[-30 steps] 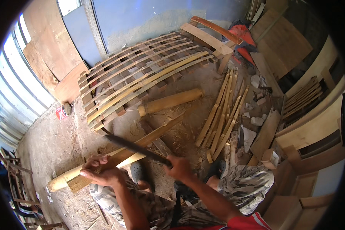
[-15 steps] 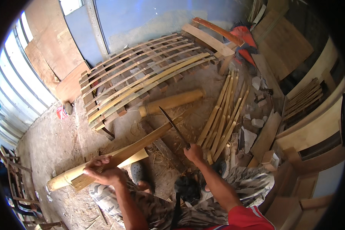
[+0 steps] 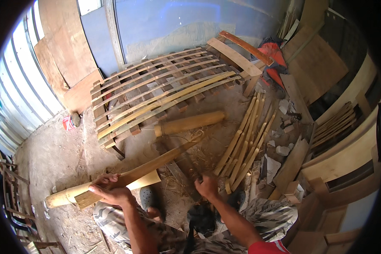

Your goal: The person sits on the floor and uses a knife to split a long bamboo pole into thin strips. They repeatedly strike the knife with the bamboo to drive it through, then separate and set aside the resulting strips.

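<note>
My left hand point(image 3: 113, 192) is closed around the near end of a long split bamboo piece point(image 3: 154, 161), which slants away up to the right. Under that hand lies a thicker pale bamboo piece point(image 3: 61, 199), its cut end pointing left. My right hand point(image 3: 207, 187) grips the handle of a long-bladed knife point(image 3: 186, 157). The blade is smeared by motion and crosses near the far part of the split piece. By the far end of the split piece a thin curl of bamboo point(image 3: 197, 136) shows. Both hands are above my knees.
Beyond the work lies a bamboo log point(image 3: 190, 122), with a slatted wooden frame point(image 3: 161, 84) behind it. Several bamboo strips point(image 3: 245, 144) lie to the right, beside rubble and boards point(image 3: 292, 165). A dark wooden bar point(image 3: 182, 180) rests on the shaving-strewn floor near my feet.
My right hand has moved slightly left and down, and the knife's blade has gone from sharp to blurred. A curl now shows at the bamboo's far end. The view has shifted slightly.
</note>
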The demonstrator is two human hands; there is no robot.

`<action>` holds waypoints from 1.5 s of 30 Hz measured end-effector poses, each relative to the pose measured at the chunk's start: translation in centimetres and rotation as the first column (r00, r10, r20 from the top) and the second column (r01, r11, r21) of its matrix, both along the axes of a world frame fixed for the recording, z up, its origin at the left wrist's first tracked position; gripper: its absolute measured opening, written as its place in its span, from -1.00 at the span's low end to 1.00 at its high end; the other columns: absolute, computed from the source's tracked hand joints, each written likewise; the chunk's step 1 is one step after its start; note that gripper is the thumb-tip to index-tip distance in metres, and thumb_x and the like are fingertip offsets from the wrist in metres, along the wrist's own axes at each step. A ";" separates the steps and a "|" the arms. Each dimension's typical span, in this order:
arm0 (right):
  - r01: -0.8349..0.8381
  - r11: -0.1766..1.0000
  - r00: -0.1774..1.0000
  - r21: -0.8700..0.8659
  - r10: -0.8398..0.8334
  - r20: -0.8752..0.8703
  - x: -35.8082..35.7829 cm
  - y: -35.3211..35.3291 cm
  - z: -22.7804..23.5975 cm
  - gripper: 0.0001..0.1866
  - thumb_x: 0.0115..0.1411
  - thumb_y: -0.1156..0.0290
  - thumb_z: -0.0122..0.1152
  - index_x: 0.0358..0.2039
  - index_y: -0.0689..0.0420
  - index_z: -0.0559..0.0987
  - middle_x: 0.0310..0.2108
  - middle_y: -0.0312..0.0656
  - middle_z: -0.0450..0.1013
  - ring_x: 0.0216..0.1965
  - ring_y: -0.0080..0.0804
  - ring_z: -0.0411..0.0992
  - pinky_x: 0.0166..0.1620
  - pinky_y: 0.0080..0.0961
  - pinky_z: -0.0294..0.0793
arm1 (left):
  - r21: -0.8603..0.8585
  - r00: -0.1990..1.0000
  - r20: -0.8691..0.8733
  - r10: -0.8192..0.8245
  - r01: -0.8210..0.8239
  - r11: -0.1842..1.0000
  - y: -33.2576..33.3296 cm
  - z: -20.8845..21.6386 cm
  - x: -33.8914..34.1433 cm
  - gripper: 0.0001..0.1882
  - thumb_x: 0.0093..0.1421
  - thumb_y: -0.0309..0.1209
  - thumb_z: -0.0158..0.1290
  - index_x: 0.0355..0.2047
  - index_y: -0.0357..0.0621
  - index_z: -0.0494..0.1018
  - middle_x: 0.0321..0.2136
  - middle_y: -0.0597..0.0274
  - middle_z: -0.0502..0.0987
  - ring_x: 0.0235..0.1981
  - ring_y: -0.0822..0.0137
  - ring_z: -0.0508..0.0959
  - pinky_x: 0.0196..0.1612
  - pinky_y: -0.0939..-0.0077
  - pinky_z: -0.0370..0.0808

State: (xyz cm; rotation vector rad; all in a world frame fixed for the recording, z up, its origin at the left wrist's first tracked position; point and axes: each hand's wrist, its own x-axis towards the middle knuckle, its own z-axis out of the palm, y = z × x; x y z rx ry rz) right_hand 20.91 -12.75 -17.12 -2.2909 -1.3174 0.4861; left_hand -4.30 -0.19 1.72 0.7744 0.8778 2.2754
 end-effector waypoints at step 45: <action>-0.067 0.983 0.974 0.168 0.101 -0.202 -4.9 -0.6 7.3 -0.63 0.13 0.08 0.25 -0.29 0.17 0.58 -0.57 -0.02 0.51 -0.45 0.04 0.54 -0.39 -0.11 0.48 | 0.171 0.905 0.270 -0.328 0.290 0.942 1.0 0.6 -2.6 -0.21 0.15 0.49 -0.51 -0.67 0.01 0.16 -0.79 0.38 0.12 -0.78 0.44 0.16 -0.68 0.59 0.18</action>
